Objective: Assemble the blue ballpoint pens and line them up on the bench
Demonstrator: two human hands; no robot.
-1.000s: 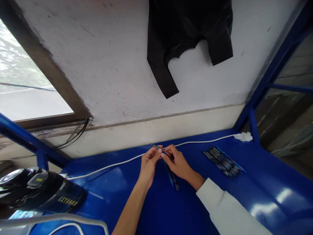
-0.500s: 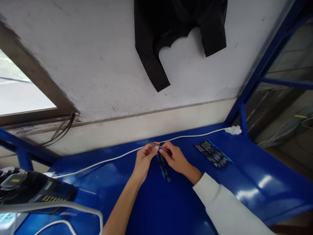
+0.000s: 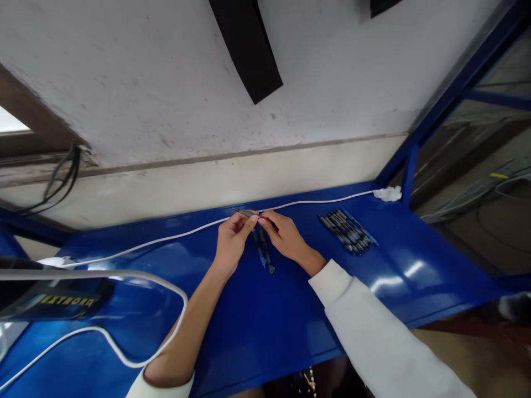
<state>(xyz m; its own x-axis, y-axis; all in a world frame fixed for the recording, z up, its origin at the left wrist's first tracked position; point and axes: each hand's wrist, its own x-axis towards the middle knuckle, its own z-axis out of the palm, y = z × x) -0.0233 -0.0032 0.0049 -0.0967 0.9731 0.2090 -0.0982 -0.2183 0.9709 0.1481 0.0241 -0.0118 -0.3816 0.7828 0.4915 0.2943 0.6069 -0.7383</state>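
Observation:
A slim dark pen (image 3: 245,212) is held above the blue table, its pointed end toward the upper left. My left hand (image 3: 230,243) pinches it between thumb and fingers. At the pen's other end, my right hand (image 3: 286,236) is closed with thumb and fingertips together; its fingers partly hide that end. Just below the hands, a blue pen (image 3: 260,251) and a dark pen (image 3: 267,255) lie side by side on the table, their upper ends covered by the hands. To the right, several dark and blue pens (image 3: 347,231) lie in a slanting row.
A white cable (image 3: 174,236) crosses the back of the blue table (image 3: 265,326) to a crumpled white piece (image 3: 388,193). At left, a black object with yellow lettering (image 3: 62,301) sits behind a looping white cord (image 3: 112,342). The wall (image 3: 166,94) rises behind; a blue frame post (image 3: 409,174) stands right.
The view has tipped downward, bringing the table's front edge and the left sleeve into sight. Both hands stay together at the pen, which shows less of its length on the right.

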